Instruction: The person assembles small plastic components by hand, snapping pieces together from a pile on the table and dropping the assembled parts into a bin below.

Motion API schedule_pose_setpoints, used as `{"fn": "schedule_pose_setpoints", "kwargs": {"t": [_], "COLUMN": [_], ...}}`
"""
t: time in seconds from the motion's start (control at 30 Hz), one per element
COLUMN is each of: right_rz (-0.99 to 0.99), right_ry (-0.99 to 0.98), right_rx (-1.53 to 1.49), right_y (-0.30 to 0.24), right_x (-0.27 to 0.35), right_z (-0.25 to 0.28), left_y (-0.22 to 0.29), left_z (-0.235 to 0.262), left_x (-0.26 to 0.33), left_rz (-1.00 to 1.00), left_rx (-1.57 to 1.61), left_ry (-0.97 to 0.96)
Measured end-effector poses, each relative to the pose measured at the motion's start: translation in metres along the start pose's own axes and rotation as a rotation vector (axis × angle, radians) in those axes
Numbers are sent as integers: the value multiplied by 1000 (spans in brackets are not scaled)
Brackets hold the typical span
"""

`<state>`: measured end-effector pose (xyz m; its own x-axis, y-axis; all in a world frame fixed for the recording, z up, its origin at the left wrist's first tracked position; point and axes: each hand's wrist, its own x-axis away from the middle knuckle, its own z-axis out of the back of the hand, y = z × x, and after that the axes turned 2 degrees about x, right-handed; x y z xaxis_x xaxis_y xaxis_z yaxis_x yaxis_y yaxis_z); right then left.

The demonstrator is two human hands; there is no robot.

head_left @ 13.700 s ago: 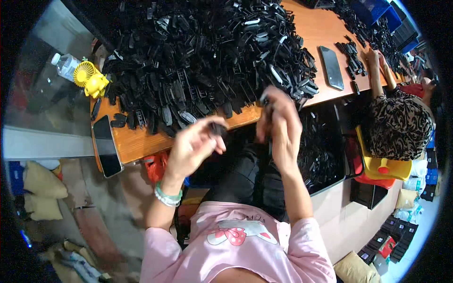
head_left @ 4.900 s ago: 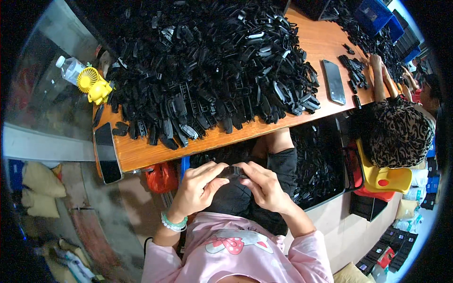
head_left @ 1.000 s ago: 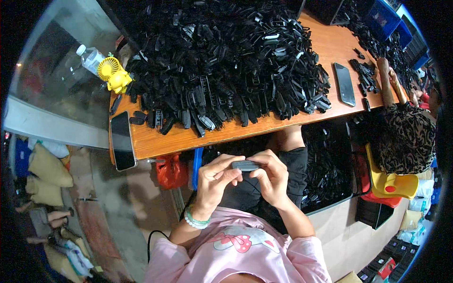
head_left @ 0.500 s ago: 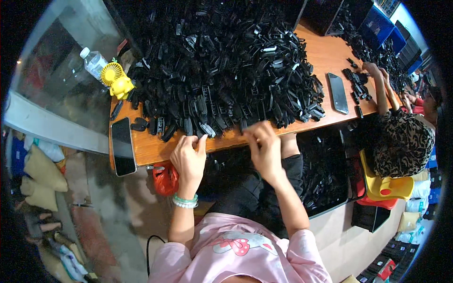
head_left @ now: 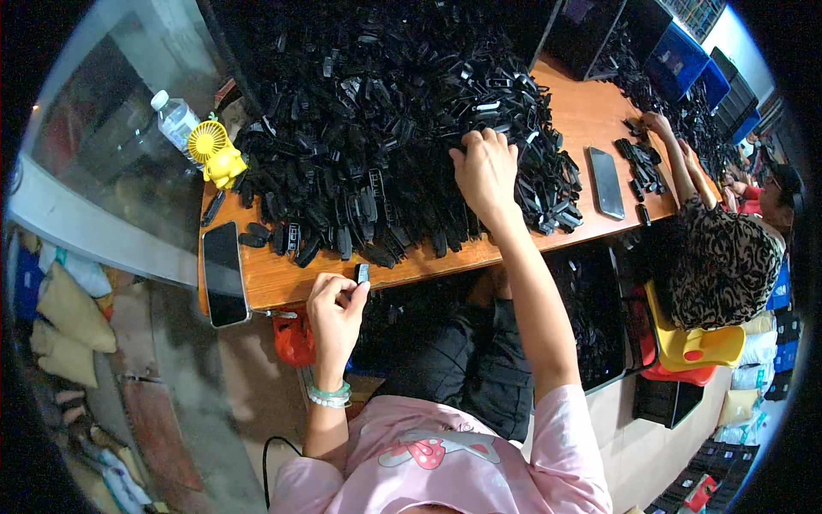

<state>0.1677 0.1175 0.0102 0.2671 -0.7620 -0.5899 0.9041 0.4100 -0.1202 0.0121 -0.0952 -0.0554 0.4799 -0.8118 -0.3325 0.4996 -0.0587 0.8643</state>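
— Where is the small black plastic clip (head_left: pixel 363 273)?
— Pinched between the fingertips of the left hand (head_left: pixel 334 310), just over the wooden table's (head_left: pixel 591 116) near edge.
— And the right hand (head_left: pixel 486 170)?
— Spread flat, fingers apart, pressing on the heap of black plastic parts (head_left: pixel 377 137).

You are pinching a small black plastic clip (head_left: pixel 363 273) upright at the wooden surface's (head_left: pixel 282 276) near edge, while the big heap of black plastic clips (head_left: pixel 377 128) is lying piled behind.
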Motion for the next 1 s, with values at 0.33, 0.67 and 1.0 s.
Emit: {"fn": "schedule_pose_setpoints", "kwargs": {"t": [0.33,0.67,1.0], "right_rz": [-67,-39,244], "right_ry": [-189,-254,-195], "right_rx": [-460,-709,-452], "right_y": [6,36,29], "right_x": [-16,-43,-27], "right_z": [-3,23,25], "left_y": [-2,-8,-11], "left_z": [-5,-7,-11], "left_x": [18,24,25], "left_rz": [230,262,261], "left_rx": [234,317,363], "left_ry": [-23,-7,-2]}}
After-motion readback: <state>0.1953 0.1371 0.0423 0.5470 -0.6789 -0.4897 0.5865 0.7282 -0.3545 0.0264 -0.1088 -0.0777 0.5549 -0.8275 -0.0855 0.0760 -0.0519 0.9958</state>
